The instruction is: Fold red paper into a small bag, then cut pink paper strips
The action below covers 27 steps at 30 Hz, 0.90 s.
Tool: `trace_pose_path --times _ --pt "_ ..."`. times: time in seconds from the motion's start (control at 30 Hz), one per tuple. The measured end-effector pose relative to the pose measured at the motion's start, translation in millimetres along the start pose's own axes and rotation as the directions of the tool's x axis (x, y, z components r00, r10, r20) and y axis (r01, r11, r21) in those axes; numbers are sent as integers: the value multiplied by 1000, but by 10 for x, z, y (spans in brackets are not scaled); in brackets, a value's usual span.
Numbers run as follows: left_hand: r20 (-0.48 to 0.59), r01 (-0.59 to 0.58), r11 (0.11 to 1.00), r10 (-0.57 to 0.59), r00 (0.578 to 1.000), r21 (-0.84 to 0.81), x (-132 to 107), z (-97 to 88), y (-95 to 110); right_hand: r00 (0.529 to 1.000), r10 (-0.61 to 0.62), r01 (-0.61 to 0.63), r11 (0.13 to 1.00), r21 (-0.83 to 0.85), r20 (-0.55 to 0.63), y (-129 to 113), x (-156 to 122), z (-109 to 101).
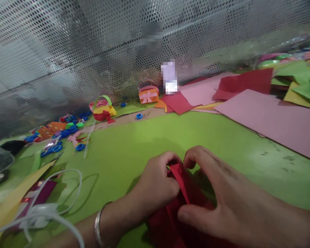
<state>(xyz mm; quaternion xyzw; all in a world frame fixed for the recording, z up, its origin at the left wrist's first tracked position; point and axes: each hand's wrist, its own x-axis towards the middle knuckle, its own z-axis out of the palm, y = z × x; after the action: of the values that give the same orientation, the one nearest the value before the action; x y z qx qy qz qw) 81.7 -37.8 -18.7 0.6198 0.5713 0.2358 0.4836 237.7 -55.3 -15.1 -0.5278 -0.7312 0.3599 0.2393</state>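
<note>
The left hand (157, 181) is pinching the far end of the red folded paper (184, 187), which is stretching from that grip toward the green table's (119, 148) near edge, while the right hand (229, 194), spread wide, is arching around the paper's right side.

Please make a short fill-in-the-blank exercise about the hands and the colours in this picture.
1. The left hand holds folded paper coloured ____.
2. A silver bangle circles the ____ wrist.
3. The bow on the orange basket is ____.
4. Around the hands, the tabletop is ____.

Missing words: red; left; pink; green.
</note>
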Motion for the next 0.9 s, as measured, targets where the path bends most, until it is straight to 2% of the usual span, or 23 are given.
trace_pose_path --times 0.1,0.17,0.3,0.4,0.5,0.7,0.9 --pt "28 -52 998 53 998 -48 14 20 -20 989 -119 116 992 -44 -88 49 -12 73" --pt "61 -44 992 51 997 -119 24 1 -35 988 -134 133 991 -22 -81 107 -9 54" --pt "167 64 967 -23 986 -246 33 -92 -51 1000 -24 23 994 107 13 190 2 -81" --pt "201 99 956 -43 979 -277 32 -144 -60 997 45 -56 977 205 58 210 6 -154" --pt "191 121 941 -61 980 -317 32 -155 -63 995 68 -82 970 228 69 204 9 -177" --pt "148 163 902 -112 983 -400 53 -151 -55 998 -23 30 987 156 -50 188 20 -190" --pt "111 102 874 -56 992 -475 48 -163 -54 999 20 -9 977 215 -47 228 24 -221"
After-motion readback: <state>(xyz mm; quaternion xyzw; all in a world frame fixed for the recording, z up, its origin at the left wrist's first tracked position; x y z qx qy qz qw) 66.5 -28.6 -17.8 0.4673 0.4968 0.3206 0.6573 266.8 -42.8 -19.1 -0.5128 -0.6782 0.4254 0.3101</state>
